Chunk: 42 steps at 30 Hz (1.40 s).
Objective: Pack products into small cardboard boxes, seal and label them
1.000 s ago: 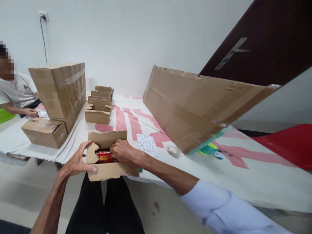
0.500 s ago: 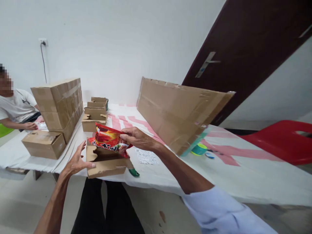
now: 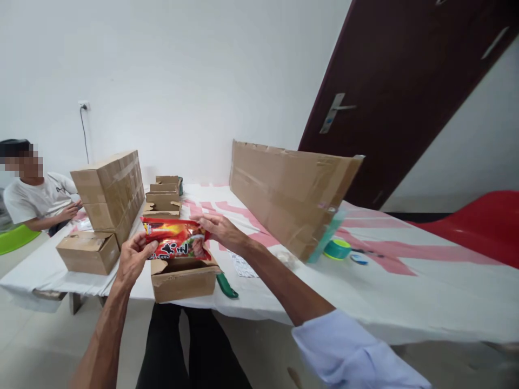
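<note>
A shiny red packet [image 3: 176,237] with printed lettering is stretched between my two hands, above an open cardboard box [image 3: 184,283] at the table's front edge. My left hand [image 3: 135,254] pinches the packet's left end. At its right end, my right hand [image 3: 217,229] grips the upper corner. The box's inside is mostly hidden beneath the packet. A green-handled tool [image 3: 227,286] lies just right of the box.
Open boxes [image 3: 164,201] stand in a row behind. Stacked closed boxes [image 3: 109,189] and a single box [image 3: 88,253] are at left, near a seated person. A large cardboard panel [image 3: 287,194], tape roll [image 3: 337,248] and printed sheet [image 3: 244,266] are at right.
My left hand has left the box and taken hold of the packet's left end. The packet is now level and spread out above the box. The view has shifted slightly.
</note>
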Available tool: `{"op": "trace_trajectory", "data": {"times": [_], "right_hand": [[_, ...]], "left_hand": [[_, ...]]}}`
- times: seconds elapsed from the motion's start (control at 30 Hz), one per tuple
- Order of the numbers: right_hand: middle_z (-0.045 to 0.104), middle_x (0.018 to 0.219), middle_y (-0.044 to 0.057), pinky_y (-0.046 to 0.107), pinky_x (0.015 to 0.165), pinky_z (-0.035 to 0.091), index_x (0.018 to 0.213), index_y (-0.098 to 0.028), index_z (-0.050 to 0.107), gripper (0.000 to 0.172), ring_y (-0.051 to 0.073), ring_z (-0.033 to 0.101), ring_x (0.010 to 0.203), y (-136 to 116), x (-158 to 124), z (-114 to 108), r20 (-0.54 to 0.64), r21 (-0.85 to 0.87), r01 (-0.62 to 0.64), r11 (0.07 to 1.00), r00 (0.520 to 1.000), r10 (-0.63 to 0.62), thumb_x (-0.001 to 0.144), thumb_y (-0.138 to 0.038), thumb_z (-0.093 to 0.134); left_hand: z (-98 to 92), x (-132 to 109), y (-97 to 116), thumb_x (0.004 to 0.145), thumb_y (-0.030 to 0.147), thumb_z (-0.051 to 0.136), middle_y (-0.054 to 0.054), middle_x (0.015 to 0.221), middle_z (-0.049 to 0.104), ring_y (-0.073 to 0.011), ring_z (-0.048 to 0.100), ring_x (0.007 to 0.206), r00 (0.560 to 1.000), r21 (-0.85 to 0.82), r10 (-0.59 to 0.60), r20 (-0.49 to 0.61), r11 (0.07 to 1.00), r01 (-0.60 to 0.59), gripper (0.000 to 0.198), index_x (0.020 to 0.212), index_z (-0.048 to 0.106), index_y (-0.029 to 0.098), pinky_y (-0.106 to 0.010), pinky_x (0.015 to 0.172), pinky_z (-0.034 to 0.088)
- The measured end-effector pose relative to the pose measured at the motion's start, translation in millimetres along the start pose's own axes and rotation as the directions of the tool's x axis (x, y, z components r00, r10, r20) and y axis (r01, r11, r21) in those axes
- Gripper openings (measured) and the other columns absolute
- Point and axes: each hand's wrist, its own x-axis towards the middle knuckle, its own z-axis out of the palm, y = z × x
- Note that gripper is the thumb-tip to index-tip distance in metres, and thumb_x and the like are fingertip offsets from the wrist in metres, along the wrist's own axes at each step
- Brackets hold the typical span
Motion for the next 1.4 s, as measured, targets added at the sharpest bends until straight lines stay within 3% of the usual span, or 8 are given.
{"op": "trace_trajectory", "data": {"times": [0.1, 0.23, 0.33, 0.43, 0.53, 0.87, 1.13, 1.4], "right_hand": [[0.076, 0.092, 0.004, 0.034, 0.081, 0.060, 0.112, -0.020, 0.074, 0.060, 0.018, 0.070, 0.082, 0.9, 0.8, 6.7, -0.025, 0.158, 0.078, 0.984, 0.997, -0.075, 0.075, -0.067, 0.085], [0.071, 0.076, 0.001, 0.032, 0.076, 0.059, 0.088, -0.018, 0.074, 0.050, 0.015, 0.065, 0.070, 2.7, 8.6, 16.0, -0.137, 0.221, 0.126, 0.967, 0.986, -0.097, 0.070, -0.062, 0.091], [0.070, 0.071, -0.001, 0.032, 0.074, 0.059, 0.083, -0.019, 0.072, 0.051, 0.014, 0.064, 0.066, 6.3, 14.8, 26.3, -0.271, 0.316, 0.166, 0.934, 0.959, -0.079, 0.064, -0.062, 0.094], [0.074, 0.078, 0.000, 0.035, 0.081, 0.061, 0.090, -0.021, 0.073, 0.053, 0.018, 0.070, 0.075, 14.5, 16.3, 41.6, -0.347, 0.422, 0.225, 0.878, 0.935, -0.073, 0.063, -0.061, 0.095], [0.079, 0.092, 0.004, 0.039, 0.090, 0.062, 0.100, -0.022, 0.074, 0.052, 0.023, 0.075, 0.093, 25.4, 13.0, 55.1, -0.326, 0.479, 0.222, 0.849, 0.943, -0.063, 0.068, -0.057, 0.094], [0.082, 0.100, 0.009, 0.049, 0.097, 0.061, 0.099, -0.019, 0.076, 0.047, 0.028, 0.079, 0.100, 37.4, 1.9, 46.7, -0.073, 0.472, 0.037, 0.881, 0.997, -0.002, 0.068, -0.049, 0.095], [0.081, 0.108, 0.006, 0.039, 0.086, 0.062, 0.112, -0.022, 0.076, 0.060, 0.025, 0.076, 0.096, 17.7, 11.1, 35.9, -0.144, 0.322, 0.107, 0.941, 0.988, -0.063, 0.069, -0.061, 0.091], [0.081, 0.087, 0.003, 0.036, 0.077, 0.063, 0.106, -0.019, 0.076, 0.061, 0.024, 0.076, 0.082, 59.8, 26.3, 52.7, -0.325, 0.387, 0.091, 0.918, 0.945, 0.043, 0.063, -0.059, 0.093]], "left_hand": [[3.2, 8.6, 17.3, 0.070, 0.047, 0.097, -0.006, 0.093, 0.082, -0.0194, 0.076, 0.076, 0.991, -0.029, 0.067, -0.116, 0.997, -0.071, 0.050, 0.104, 0.077, 0.017, -0.029, 0.069, 0.062], [4.0, 26.4, 36.2, 0.065, 0.052, 0.098, -0.002, 0.079, 0.077, -0.0137, 0.066, 0.057, 0.986, 0.002, 0.103, -0.133, 0.995, -0.103, 0.054, 0.098, 0.073, 0.016, -0.022, 0.046, 0.049], [9.6, 34.8, 38.4, 0.057, 0.048, 0.101, -0.002, 0.084, 0.077, -0.0156, 0.070, 0.066, 0.979, -0.077, 0.132, -0.155, 0.986, -0.145, 0.060, 0.098, 0.070, 0.018, -0.024, 0.055, 0.056], [24.3, 32.8, 29.4, 0.050, 0.041, 0.105, -0.007, 0.105, 0.080, -0.0235, 0.076, 0.093, 0.986, -0.158, 0.140, -0.094, 0.975, -0.154, 0.073, 0.109, 0.068, 0.021, -0.031, 0.077, 0.062], [40.2, 26.1, 17.2, 0.059, 0.045, 0.101, -0.009, 0.112, 0.079, -0.0261, 0.076, 0.101, 0.993, -0.147, 0.105, -0.050, 0.983, -0.111, 0.064, 0.109, 0.068, 0.021, -0.037, 0.087, 0.062], [30.8, 39.4, 23.6, 0.064, 0.051, 0.099, -0.006, 0.100, 0.079, -0.0226, 0.076, 0.083, 0.996, -0.118, 0.073, -0.060, 0.990, -0.079, 0.060, 0.104, 0.067, 0.018, -0.034, 0.077, 0.062], [28.5, 45.0, 40.6, 0.068, 0.045, 0.097, -0.007, 0.103, 0.080, -0.0263, 0.078, 0.088, 0.989, -0.018, 0.067, 0.132, 0.998, -0.065, 0.063, 0.118, 0.070, 0.018, -0.035, 0.078, 0.063], [14.4, 42.4, -17.6, 0.059, 0.039, 0.102, -0.014, 0.115, 0.080, -0.0293, 0.076, 0.107, 0.991, -0.032, -0.067, 0.119, 0.997, 0.072, 0.077, 0.123, 0.067, 0.014, -0.039, 0.094, 0.060]]}}
